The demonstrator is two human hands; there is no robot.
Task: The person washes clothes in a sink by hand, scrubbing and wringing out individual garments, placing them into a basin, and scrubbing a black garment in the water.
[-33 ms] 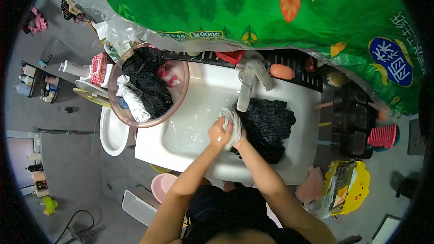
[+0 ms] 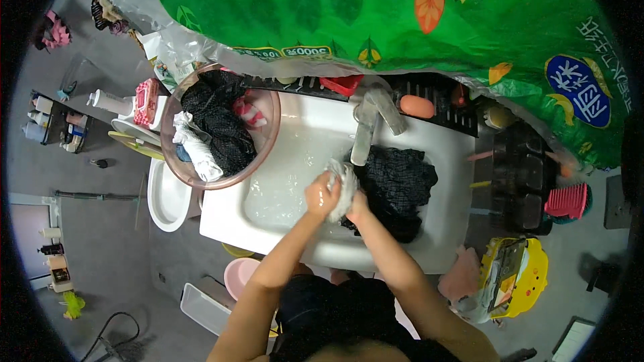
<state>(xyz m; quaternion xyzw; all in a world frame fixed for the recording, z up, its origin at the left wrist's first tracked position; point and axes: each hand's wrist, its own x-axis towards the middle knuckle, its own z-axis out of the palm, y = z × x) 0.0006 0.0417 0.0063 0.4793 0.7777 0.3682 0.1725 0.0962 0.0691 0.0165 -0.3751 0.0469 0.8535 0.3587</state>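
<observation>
Both hands hold a bunched, wet white cloth (image 2: 343, 184) over the sink (image 2: 221, 218), just left of the faucet's end. My left hand (image 2: 322, 196) is closed on its left side, with suds on the skin. Closed around its lower right is my right hand (image 2: 358, 206), its fingers partly hidden by the cloth. What kind of garment the cloth is does not show. Right beside my right hand, a dark crinkled garment (image 2: 396, 188) lies in the basin. Cloudy, sudsy water (image 2: 282, 188) covers the basin floor to the left.
A clear pinkish basin (image 2: 272, 141) of dark, white and red clothes sits on the sink's left corner. The metal faucet (image 2: 364, 134) reaches over the middle. Behind it are an orange soap bar (image 2: 417, 106) and a red dish (image 2: 343, 84). A large green package (image 2: 376, 20) overhangs the back.
My left hand has shifted slightly left and my right hand slightly down, with the white cloth turning between them. The dark garment stays nearly where it was.
</observation>
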